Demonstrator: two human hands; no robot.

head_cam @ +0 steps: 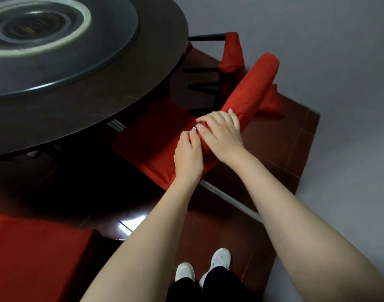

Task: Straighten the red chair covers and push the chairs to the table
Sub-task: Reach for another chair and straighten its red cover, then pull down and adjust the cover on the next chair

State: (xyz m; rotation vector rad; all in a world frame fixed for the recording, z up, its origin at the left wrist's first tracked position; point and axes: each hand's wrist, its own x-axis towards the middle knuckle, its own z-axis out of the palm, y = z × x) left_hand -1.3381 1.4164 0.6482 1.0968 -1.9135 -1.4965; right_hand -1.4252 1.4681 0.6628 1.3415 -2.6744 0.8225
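A chair with a red cover (250,88) stands at the round dark table (99,101), its red seat (151,140) partly under the table's edge. Both hands are on the near end of the covered backrest top. My left hand (187,158) pinches the red fabric at that end, fingers curled. My right hand (221,134) lies over the backrest top, its fingers curled round the cloth. Loose red cloth (271,103) hangs behind the backrest.
A second chair with a red cover (231,53) stands further round the table, by the grey wall. Another red seat (38,256) fills the lower left. A glass turntable (62,40) sits on the table. My white shoes (203,267) stand on dark red floor tiles.
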